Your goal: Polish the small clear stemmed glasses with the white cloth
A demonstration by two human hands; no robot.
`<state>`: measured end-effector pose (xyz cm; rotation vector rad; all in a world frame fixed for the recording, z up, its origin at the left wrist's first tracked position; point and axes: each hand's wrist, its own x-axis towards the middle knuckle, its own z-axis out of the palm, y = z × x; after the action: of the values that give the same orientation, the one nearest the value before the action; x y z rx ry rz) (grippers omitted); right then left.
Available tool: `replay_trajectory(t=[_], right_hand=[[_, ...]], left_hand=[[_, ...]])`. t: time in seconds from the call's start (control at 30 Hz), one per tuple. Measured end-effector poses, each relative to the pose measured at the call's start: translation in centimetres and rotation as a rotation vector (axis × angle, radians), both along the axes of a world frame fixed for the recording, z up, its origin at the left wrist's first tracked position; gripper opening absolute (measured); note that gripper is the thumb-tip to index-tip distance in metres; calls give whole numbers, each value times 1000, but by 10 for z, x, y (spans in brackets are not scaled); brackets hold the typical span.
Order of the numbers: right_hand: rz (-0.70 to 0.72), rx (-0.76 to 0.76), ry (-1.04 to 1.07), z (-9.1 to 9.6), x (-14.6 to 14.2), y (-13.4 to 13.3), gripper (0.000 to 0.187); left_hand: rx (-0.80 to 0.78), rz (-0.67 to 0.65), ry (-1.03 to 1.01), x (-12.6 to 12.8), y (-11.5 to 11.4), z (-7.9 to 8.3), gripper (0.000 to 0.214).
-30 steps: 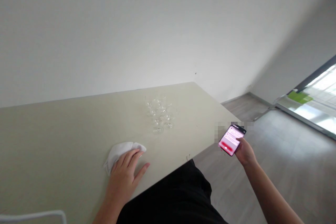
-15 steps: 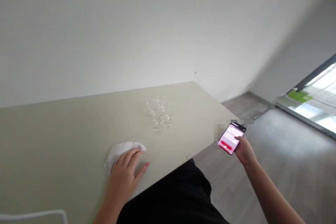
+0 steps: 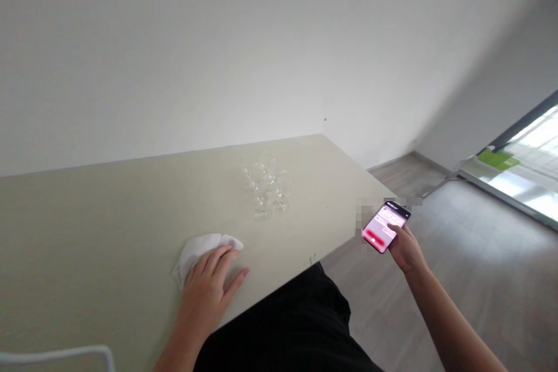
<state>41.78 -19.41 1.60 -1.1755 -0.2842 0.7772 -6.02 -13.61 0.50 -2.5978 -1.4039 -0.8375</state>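
Note:
My left hand [image 3: 209,288] lies flat, fingers spread, on the pale table [image 3: 108,215], its fingertips resting on a crumpled white cloth [image 3: 200,247]. My right hand [image 3: 405,250] is held out past the table's right edge, wrapped around a phone [image 3: 386,225] with a lit pink screen, thumb over the glass. A cluster of several clear stemmed glasses [image 3: 267,189] stands farther back on the table, beyond the cloth and apart from both hands.
A plain white wall backs the table. Grey wood floor [image 3: 471,279] spreads to the right, ending at a bright window or sliding door [image 3: 518,174]. A white curved rail, perhaps a chair back [image 3: 56,354], shows at the bottom left. My dark clothing [image 3: 288,325] fills the lower middle.
The right thumb has shifted a little over the phone screen and the phone has tipped slightly. The left hand and the cloth have not moved.

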Motion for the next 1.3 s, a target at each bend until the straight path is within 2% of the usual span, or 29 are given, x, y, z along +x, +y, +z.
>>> replay_trajectory(t=[0.17,0.3,0.43,0.53,0.6,0.7,0.77,1.03,1.2,1.3], right_hand=[[-42,-22,88,-1,1,2,24],[-76,-31,115,-4,6,3,23],[5,-22,177,-5,8,1,27],[-31,-13,163,-3,7,-1,27],[12,5,220,1,5,-4,25],[183,85,285,8,-1,-9,36],[243,126,269,12,-5,-11,41],[261,150,233,21,-16,-15,43],[271,160,245,24,-19,-18,64],[296,145,246,23,-18,-17,58]], left_hand=[[3,4,-3,0,0,0,41],[19,0,-13,0,0,0,39],[18,-4,-13,0,0,0,40],[13,-3,-19,0,-1,1,40],[18,-3,-19,0,-1,0,40],[17,1,-11,-1,-1,-1,41],[12,4,-3,-1,-1,-1,41],[1,9,7,-1,0,-2,41],[-7,4,-17,-2,1,-3,41],[1,3,-25,-1,0,-2,41]])
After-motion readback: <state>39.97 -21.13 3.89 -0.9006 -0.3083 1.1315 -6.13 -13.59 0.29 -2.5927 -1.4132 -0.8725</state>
